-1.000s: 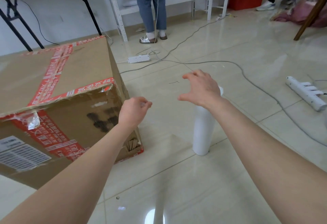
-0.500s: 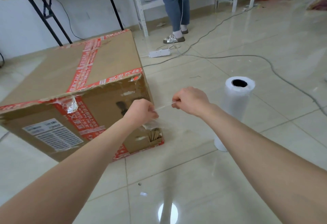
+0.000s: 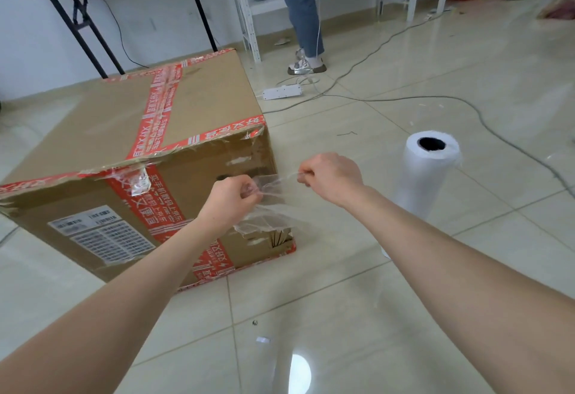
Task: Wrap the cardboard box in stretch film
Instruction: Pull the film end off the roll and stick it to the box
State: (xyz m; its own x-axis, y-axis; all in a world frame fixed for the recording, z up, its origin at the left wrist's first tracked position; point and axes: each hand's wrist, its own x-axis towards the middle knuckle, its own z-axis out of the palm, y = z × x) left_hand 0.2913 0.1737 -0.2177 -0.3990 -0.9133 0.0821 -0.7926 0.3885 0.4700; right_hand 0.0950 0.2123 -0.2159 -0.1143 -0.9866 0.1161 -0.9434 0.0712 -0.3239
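Box (image 3: 193,107): we see it on the floor at left, taped in red, with a white label on its near face and its near right corner torn.
Left hand (image 3: 231,199): our fingers are curled tight, pinching one end of the film, just in front of the box's near right edge.
Right hand (image 3: 331,175): our fingers are curled in a fist, pinching the other end, just right of the left hand.
Film (image 3: 273,185): a clear, crumpled strip is stretched between our hands. More hangs against the box's corner. We cannot tell whether it reaches the roll.
Roll (image 3: 426,182): white, upright on the floor, right of our right hand.
Floor (image 3: 404,315): glossy pale tiles. A power strip (image 3: 281,92) lies beyond the box.
Far: a person (image 3: 301,10) in jeans stands there.
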